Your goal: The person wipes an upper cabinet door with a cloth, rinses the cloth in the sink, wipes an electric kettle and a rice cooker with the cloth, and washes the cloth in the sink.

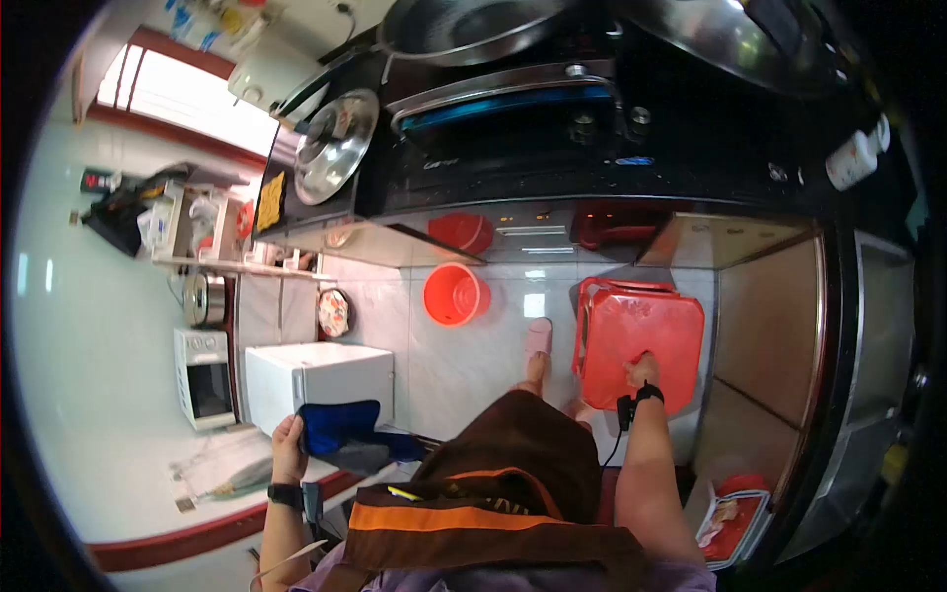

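My left hand (288, 444) is closed on the edge of a blue and grey cloth (340, 426), which hangs beside the white fridge-like cabinet (321, 375). My right hand (642, 370) grips the red plastic stool (646, 326) near the middle of its seat; the fingertips are partly hidden there. The stool stands on the tiled floor to the right of my feet. Both wrists wear black bands.
An orange-red bucket (456, 294) stands on the floor ahead. Beyond it runs a black stove counter (513, 163) with a wok (473, 30) and a metal lid (336, 148). A lined bin (735, 528) is at the lower right; a microwave (205, 380) is at left.
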`<state>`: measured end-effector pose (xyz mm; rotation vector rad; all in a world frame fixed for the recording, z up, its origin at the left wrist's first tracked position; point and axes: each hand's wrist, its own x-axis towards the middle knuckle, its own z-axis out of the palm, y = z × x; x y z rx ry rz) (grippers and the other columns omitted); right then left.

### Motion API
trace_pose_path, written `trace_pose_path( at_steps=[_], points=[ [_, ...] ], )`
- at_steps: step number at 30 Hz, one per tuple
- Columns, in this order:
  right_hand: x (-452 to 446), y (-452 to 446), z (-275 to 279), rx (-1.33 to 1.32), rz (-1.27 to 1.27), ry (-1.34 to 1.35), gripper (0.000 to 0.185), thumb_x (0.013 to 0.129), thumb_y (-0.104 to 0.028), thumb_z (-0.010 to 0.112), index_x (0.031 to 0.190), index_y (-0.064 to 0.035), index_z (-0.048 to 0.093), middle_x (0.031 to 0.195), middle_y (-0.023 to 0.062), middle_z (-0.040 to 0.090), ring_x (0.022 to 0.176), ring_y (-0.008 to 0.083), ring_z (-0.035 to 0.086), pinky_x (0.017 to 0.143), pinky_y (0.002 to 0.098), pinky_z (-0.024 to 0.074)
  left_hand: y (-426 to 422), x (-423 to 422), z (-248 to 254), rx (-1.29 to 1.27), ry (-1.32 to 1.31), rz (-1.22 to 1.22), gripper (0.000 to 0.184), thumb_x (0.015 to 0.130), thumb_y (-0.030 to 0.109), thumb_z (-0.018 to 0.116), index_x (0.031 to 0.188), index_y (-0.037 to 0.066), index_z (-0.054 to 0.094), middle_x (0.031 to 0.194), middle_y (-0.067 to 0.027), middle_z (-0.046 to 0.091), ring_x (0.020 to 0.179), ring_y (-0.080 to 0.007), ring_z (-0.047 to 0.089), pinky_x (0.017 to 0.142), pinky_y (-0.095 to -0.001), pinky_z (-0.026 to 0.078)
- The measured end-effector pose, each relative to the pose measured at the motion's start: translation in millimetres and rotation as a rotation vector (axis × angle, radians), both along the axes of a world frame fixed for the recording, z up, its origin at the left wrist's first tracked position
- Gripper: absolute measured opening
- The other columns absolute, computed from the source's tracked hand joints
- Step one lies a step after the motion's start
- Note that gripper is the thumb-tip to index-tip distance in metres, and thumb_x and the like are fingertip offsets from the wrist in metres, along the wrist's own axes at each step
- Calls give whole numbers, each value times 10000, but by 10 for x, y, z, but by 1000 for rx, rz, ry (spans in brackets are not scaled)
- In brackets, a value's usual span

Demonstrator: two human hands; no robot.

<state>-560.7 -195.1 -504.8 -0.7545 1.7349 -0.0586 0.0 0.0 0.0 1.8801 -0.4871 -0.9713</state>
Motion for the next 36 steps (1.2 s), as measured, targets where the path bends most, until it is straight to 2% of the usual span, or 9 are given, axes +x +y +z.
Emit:
trace_pose_path(
  at_steps=[1, 3, 6, 12, 15, 23, 28, 32, 36],
  points=[
    [41, 64, -81, -34, 10, 20, 423, 829, -75, 690, 1180, -11, 462, 804, 134, 624, 559, 211, 593, 417, 340, 511, 51, -52, 48, -9, 9, 27, 147, 943, 139, 561, 996, 15, 619, 937, -48, 677, 843, -112, 637, 776, -248, 510],
    [-656, 6, 733, -76, -180, 12, 415, 827, -77, 689, 1172, -5, 471, 791, 112, 623, 565, 198, 606, 442, 333, 528, 100, -272, -493, 10, 101, 104, 165, 955, 174, 549, 994, 31, 622, 885, -13, 662, 787, -92, 623, 723, -234, 504],
    [-240, 219, 1094, -117, -160, -102, 421, 819, -100, 706, 1136, 23, 456, 733, 114, 598, 521, 197, 580, 470, 344, 551, 326, 103, -401, -39, 77, 157, 180, 963, 176, 533, 1015, 25, 617, 900, -10, 656, 793, -85, 619, 713, -229, 499],
    [-223, 425, 1600, -2, -315, -43, 572, 843, -95, 688, 1311, -14, 370, 705, 85, 593, 492, 178, 547, 478, 339, 541, 89, 482, -570, -91, 149, 208, 210, 964, 180, 531, 1057, 7, 607, 932, -23, 659, 794, -85, 623, 725, -231, 503],
    [-282, 494, 1497, -126, -368, -190, 173, 837, -91, 678, 886, -46, 518, 593, 92, 554, 435, 217, 549, 352, 312, 446, -44, 1086, -892, -148, 247, 157, 222, 963, 177, 529, 1064, -4, 608, 933, -34, 664, 798, -97, 627, 726, -235, 507],
    [327, 327, 2024, 11, -477, -194, 183, 832, -127, 678, 750, -61, 528, 575, 84, 554, 426, 213, 553, 353, 341, 491, -164, 2378, -1501, -126, 280, 189, 228, 957, 171, 535, 1034, -23, 627, 931, -70, 671, 800, -130, 637, 731, -266, 514],
    [769, 181, 1946, -134, -371, 69, 233, 840, -159, 688, 695, -70, 529, 548, 67, 545, 414, 200, 550, 369, 314, 500, 77, 2316, -1263, -203, 222, 307, 248, 969, 195, 517, 1060, -18, 605, 940, -69, 671, 807, -140, 651, 742, -283, 533],
    [1064, 121, 1630, -172, -389, -83, 264, 862, -132, 651, 656, -52, 507, 524, 56, 509, 400, 162, 512, 359, 285, 471, 493, 2285, -983, -228, 227, 354, 213, 977, 197, 505, 1024, 17, 608, 943, -54, 669, 806, -135, 647, 740, -278, 531],
    [1505, 18, 1666, -185, -378, -49, 163, 847, -92, 646, 806, -43, 496, 576, 86, 535, 410, 185, 521, 334, 299, 450, 748, 2080, -657, -220, 207, 405, 202, 975, 195, 508, 1008, 23, 609, 937, -51, 665, 790, -129, 636, 735, -264, 522]
  ],
)
